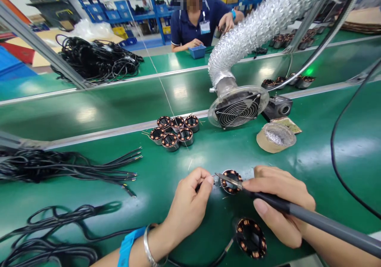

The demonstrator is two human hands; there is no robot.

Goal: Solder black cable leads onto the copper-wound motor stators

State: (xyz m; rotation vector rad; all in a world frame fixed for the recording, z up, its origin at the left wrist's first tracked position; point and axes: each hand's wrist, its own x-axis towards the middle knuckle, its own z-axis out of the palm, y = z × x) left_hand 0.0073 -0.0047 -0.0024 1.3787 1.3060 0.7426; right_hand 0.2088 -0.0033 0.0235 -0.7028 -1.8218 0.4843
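Observation:
My right hand [282, 203] is closed around a soldering iron [297, 211], its metal tip angled left over a copper-wound motor stator [224, 185]. Thumb and forefinger of my left hand [190, 203] pinch a thin wire just left of that stator, close to the iron's tip. Whether the wire is solder or a lead cannot be made out. A second stator [251, 239], with a black cable [218, 261] running to it, lies nearer to me. Several more stators [170, 140] stand grouped farther back. One thin pale strand [162, 85] hangs down from above toward my left hand.
Black cables [74, 165] with stripped ends and coiled cables [50, 235] lie at left. A fan hood [238, 110] on a silver duct [258, 28] hangs ahead, beside a round tan container [275, 138]. Across the bench a co-worker [196, 28] handles parts near a blue bin [197, 51].

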